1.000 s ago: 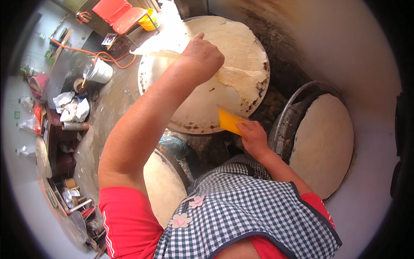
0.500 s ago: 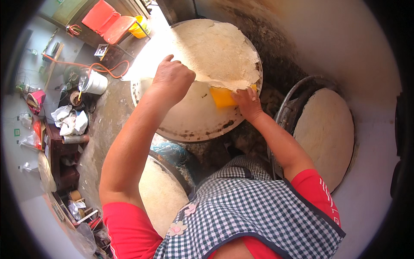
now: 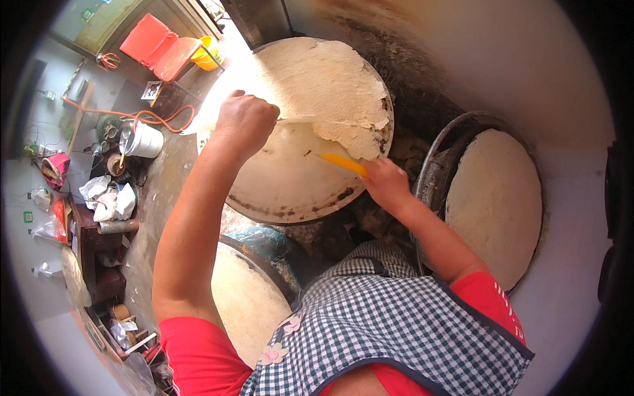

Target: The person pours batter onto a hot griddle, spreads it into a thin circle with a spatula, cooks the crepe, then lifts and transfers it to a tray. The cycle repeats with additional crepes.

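In the head view, the yellow flat plastic scraper (image 3: 343, 163) has changed most: half a second ago its broad face lay against the ragged edge of the thin, pale, round sheet (image 3: 333, 82), and now it is tilted nearly edge-on. The sheet's torn right-hand flap, pushed up then, now reaches lower over the bare part of the large round off-white griddle (image 3: 284, 181) — its tip near the scraper.

The right hand (image 3: 386, 179) pinches the scraper's outer end, thumb and fingers pressed together on it by the griddle's right rim. The left hand (image 3: 247, 124) has shifted a little to the left across the griddle; it is curled into a fist and seems to pinch the sheet's edge, which runs in a line from the knuckles, but its fingertips are hidden.

The sheet is on the griddle's far part, with a corner past the left rim, while the near part is bare and dark-specked along its border — so, I judge, the sheet is only partly loosened, and the ragged right side is the part left behind.
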Tool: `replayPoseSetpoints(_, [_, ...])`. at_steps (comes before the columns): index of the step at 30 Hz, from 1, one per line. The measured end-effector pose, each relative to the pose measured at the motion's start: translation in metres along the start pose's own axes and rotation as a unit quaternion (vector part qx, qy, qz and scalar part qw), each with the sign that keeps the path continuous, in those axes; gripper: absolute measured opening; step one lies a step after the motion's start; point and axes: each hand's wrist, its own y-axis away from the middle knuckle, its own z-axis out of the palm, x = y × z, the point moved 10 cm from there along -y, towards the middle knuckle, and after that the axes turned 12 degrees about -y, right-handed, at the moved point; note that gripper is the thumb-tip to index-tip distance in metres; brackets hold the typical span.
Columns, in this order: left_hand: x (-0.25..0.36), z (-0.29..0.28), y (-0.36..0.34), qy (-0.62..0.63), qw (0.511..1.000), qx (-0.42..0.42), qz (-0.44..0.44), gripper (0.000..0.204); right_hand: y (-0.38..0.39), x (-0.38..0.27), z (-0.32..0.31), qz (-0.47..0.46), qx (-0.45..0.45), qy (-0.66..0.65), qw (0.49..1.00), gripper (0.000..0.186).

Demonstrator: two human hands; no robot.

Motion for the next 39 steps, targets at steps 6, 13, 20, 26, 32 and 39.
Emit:
replayPoseSetpoints(6, [0.005,0.005,0.004,-0.004,1.000,0.011,0.012,0.008,0.111,0.136,0.022,0.397,0.260,-0.451,0.756,0.029])
replayPoseSetpoints(13, [0.005,0.006,0.004,0.001,1.000,0.013,0.016,0.008,0.035,0.226,0.038,0.399,0.284,-0.344,0.801,0.035])
replayPoseSetpoints(20, [-0.005,0.014,0.009,0.039,0.999,-0.013,-0.016,0.008,-0.079,0.242,0.032,0.380,0.117,-0.260,0.880,0.040])
replayPoseSetpoints(26, [-0.015,0.004,0.005,0.036,0.998,0.037,-0.020,0.005,-0.108,0.208,0.069,0.334,0.058,-0.342,0.877,0.042])
replayPoseSetpoints(32, [-0.042,-0.024,-0.010,0.048,0.995,0.076,-0.043,0.010,-0.122,0.156,0.094,0.372,0.003,-0.371,0.851,0.032])
replayPoseSetpoints(39, [-0.111,-0.061,-0.019,0.095,0.980,0.101,-0.142,0.013,-0.142,0.127,0.064,0.292,0.004,-0.600,0.745,0.036])
